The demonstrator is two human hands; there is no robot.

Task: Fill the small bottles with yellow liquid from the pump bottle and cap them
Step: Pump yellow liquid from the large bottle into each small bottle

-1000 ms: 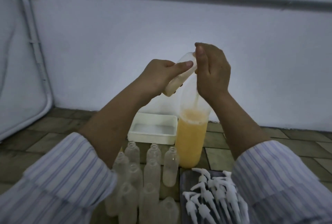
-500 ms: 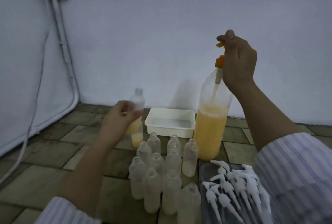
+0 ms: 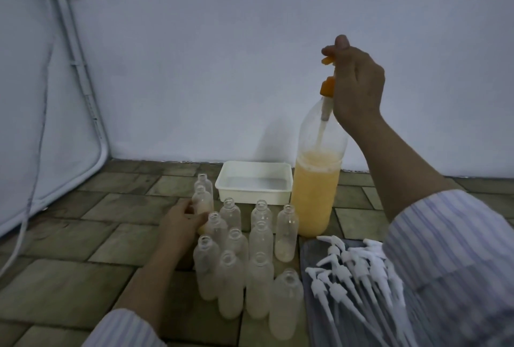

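Head view: the tiled floor (image 3: 83, 235) carries everything. The big pump bottle (image 3: 317, 188) stands beside a white tub (image 3: 254, 182), half full of yellow liquid. The right hand (image 3: 357, 88) pinches its orange pump head (image 3: 327, 60). The left hand (image 3: 180, 224) curls its fingers round a partly filled small bottle (image 3: 203, 202), beside the empty small bottles (image 3: 250, 257). White pump caps (image 3: 350, 274) lie right.

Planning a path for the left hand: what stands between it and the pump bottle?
In the head view, open small bottles stand between the left hand, which holds a filled one, and the pump bottle.
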